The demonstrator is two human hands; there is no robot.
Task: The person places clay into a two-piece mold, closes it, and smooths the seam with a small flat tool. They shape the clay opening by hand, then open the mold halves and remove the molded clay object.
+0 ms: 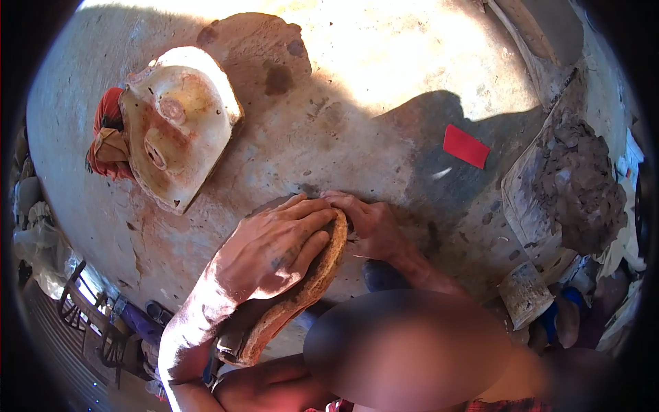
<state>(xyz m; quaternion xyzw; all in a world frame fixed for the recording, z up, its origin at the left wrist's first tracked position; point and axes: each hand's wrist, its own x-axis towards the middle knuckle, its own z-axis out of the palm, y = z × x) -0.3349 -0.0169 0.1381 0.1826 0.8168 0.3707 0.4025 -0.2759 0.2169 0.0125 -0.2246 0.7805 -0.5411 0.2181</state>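
Note:
A thick-walled mould piece (331, 264) with an orange-brown rim stands tilted close to my body, its inner side dark with what looks like clay. My left hand (274, 244) lies over it with the fingers stretched out and close together, pressed against its inner side near the upper end. At that same end, my right hand (367, 223) grips the rim with bent fingers; part of them is hidden. Farther off on the left rests a cream-coloured mould half (199, 103) with two rounded humps inside, beside a red-orange cloth bundle (108, 141).
A flat red piece (467, 146) lies on the worn surface (343, 144). To the right, a heap of dark clay (580, 185) sits on a pale sheet, near a stained container (525, 295). A chair (89, 316) stands lower left. A blurred shape covers the bottom.

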